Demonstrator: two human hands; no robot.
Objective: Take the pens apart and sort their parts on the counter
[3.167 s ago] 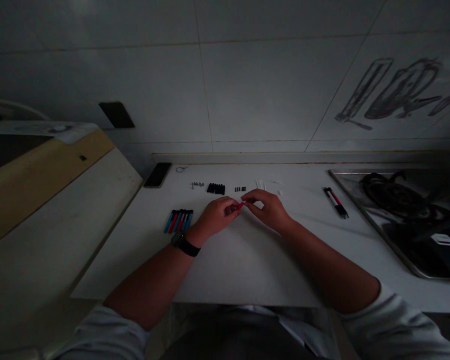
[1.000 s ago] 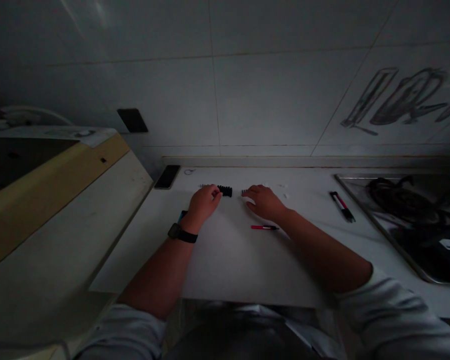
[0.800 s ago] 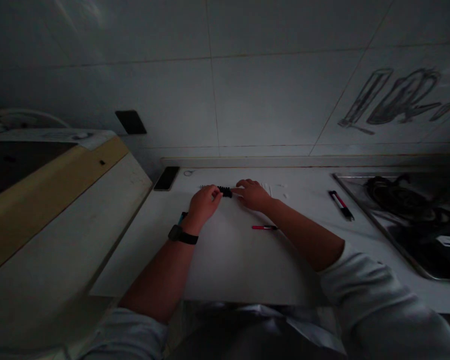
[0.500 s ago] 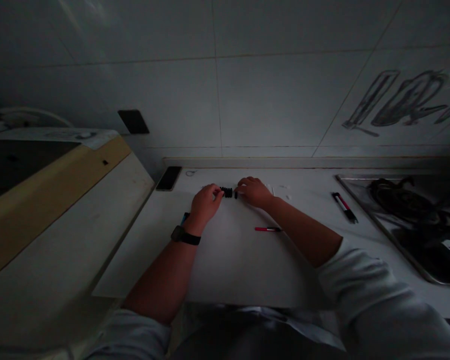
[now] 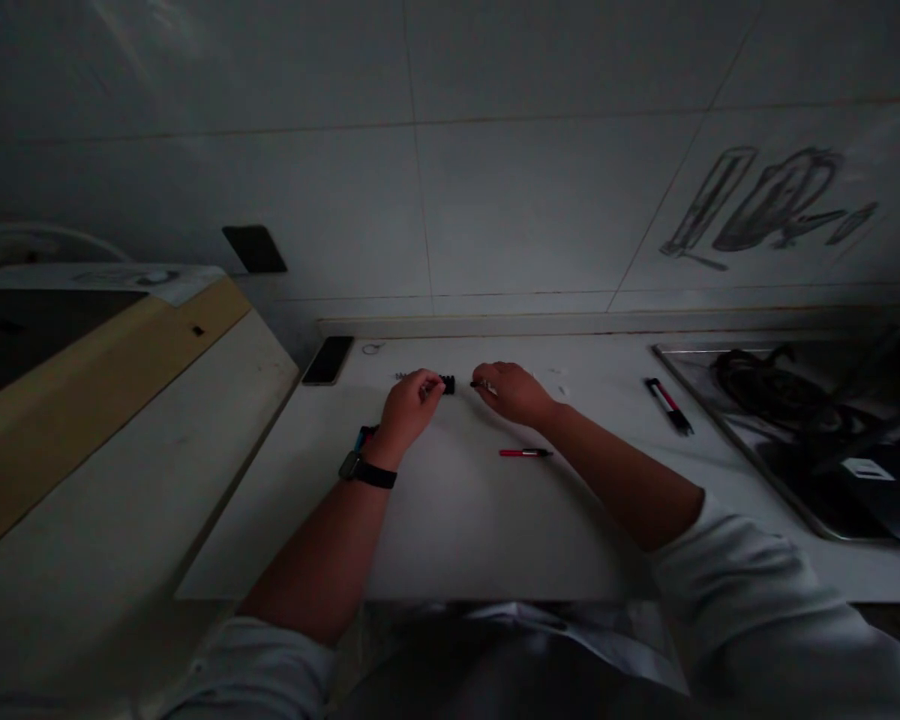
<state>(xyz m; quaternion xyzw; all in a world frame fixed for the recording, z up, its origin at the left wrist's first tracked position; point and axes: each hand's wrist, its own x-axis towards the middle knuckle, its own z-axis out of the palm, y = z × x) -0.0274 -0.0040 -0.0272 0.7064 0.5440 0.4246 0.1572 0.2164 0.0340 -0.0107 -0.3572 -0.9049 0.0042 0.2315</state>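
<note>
My left hand (image 5: 411, 408) is closed in a pinch at the left end of a short row of small black pieces (image 5: 448, 384) on the white counter. What lies between its fingertips is too small to make out. To the right of the row, my right hand (image 5: 516, 392) has its fingers curled around a small black piece (image 5: 476, 384), whose end pokes out toward the row. Something pale also shows at those fingers. A thin coil-like item (image 5: 401, 376) lies just behind my left hand. A red and black pen (image 5: 525, 453) rests in front of my right hand.
A phone (image 5: 328, 360) and a small ring-like loop (image 5: 373, 349) lie at the back left. Small white bits (image 5: 562, 390) are scattered right of my right hand. A thicker red and black pen (image 5: 669, 405) lies near the gas stove (image 5: 780, 440). A tiled wall borders the counter.
My right hand has drawn slightly away from the row, and the single black piece that stood beside the row is now at its fingertips. The camera view has shifted a little.
</note>
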